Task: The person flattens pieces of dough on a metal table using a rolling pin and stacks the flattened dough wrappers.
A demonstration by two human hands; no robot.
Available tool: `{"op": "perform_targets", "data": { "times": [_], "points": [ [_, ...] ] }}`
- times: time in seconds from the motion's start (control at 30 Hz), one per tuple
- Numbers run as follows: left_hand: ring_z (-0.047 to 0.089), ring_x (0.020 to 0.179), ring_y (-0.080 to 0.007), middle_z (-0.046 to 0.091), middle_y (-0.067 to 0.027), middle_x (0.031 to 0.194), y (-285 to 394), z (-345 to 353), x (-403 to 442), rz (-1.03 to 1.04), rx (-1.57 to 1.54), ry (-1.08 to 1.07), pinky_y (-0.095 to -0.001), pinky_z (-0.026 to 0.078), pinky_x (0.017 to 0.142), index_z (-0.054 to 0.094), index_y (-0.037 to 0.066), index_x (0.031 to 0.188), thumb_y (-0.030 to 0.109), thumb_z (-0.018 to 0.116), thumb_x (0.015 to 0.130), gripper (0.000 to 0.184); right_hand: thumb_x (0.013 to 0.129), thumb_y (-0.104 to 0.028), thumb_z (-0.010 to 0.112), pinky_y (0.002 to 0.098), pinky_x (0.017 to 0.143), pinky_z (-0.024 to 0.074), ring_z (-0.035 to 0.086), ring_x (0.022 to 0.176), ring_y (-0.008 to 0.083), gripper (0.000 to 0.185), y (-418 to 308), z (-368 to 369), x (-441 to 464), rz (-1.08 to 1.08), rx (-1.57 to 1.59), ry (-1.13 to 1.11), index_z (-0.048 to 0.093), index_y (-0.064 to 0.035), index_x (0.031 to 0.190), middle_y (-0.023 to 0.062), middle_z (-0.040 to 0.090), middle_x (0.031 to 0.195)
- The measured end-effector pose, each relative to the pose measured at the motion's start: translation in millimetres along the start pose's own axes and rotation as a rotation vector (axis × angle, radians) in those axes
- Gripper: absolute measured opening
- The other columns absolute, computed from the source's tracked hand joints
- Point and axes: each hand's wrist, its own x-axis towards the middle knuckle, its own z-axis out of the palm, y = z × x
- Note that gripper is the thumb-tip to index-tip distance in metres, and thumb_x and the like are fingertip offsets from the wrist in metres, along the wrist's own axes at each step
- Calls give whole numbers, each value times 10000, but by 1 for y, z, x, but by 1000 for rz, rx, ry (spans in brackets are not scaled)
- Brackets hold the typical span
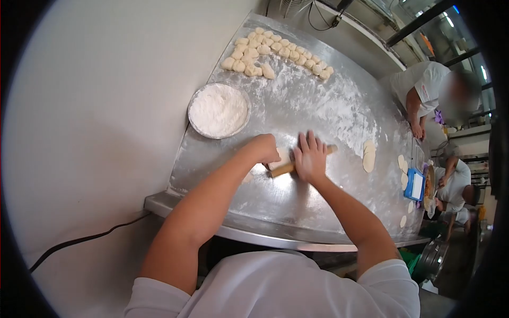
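My left hand [268,150] is closed, its fingers pinching the edge of a small flat dough round [281,158]. Much of that round is hidden by the fingers. Just right of it, my right hand [311,158] lies palm down across a wooden rolling pin [283,169], fingers spread and slightly blurred. The pin slants over the metal table, with its near end touching or overlapping the dough. Close to my left forearm rests another pale flat piece of dough [248,178], partly hidden.
A metal bowl of flour [219,110] stands at the left by the wall. Several dough balls [252,53] lie at the far side of the floured table [318,212]. Rolled rounds [369,156] are stacked to the right. Co-workers [424,90] stand at the right, near a blue tray [415,184].
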Motion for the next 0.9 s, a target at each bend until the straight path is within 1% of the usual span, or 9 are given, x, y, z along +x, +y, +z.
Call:
{"op": "perform_targets", "data": {
  "times": [0.1,0.2,0.27,0.37,0.47,0.6,0.7,0.8,0.9],
  "points": [
    [760,976,-406,779,-256,1007,2,6,-3,-31,37,179,-458,599,856,810,-23,1020,408,755,933,444,1054,-467,543,584,1240,295,395,1513,448,741,-35,-6,74,138,34,53,397,2,1608,233,406,1670],
    [759,957,-401,780,-253,998,-3,2,1,-9,39,246,-457,598,837,805,-31,1022,414,739,948,456,1054,-439,554,564,1235,316,428,1497,413,717,-36,7,97,129,152,184,422,24,1585,234,453,1638],
    [776,893,-362,786,-237,955,-14,12,12,48,-23,287,-439,603,806,803,-36,1016,365,753,949,410,1040,-367,579,552,1244,305,469,1461,396,587,-24,10,63,100,262,232,538,-16,1508,226,524,1576],
    [774,768,-270,795,-183,904,-15,6,16,-22,-364,41,-398,602,740,803,-31,1025,273,776,941,317,1046,-306,553,631,1257,234,446,1445,436,483,5,7,-38,-22,100,148,619,-67,1460,215,520,1560],
    [742,678,-186,792,-130,863,-11,2,14,-64,-154,-122,-357,589,689,810,-22,1007,193,803,916,233,1068,-327,525,654,1256,217,422,1462,457,482,28,-1,-88,-119,61,92,606,-128,1499,209,482,1596],
    [780,798,-294,803,-180,914,-9,1,5,1,5,3,-429,606,751,815,-22,978,303,752,948,333,1062,-406,528,655,1248,236,412,1484,467,566,-14,-1,-4,2,27,6,537,-155,1569,218,430,1658],
    [756,989,-425,789,-243,1032,-12,7,8,2,107,190,-501,596,877,816,-10,985,444,665,990,478,1054,-476,531,625,1242,261,395,1511,461,718,-50,-4,71,110,30,50,425,-34,1610,210,392,1691],
    [758,1077,-383,777,-265,1100,-3,-5,1,-32,145,205,-461,600,936,800,-45,977,387,749,935,437,1054,-461,533,619,1241,267,393,1520,434,708,-48,11,85,109,162,177,425,-35,1608,210,407,1682],
    [773,827,-350,800,-208,936,-24,9,19,170,-63,251,-464,608,779,811,-8,988,373,758,967,385,1051,-409,546,627,1240,253,399,1513,410,632,-25,10,16,24,154,127,491,-55,1572,216,456,1641]
  ]
}}
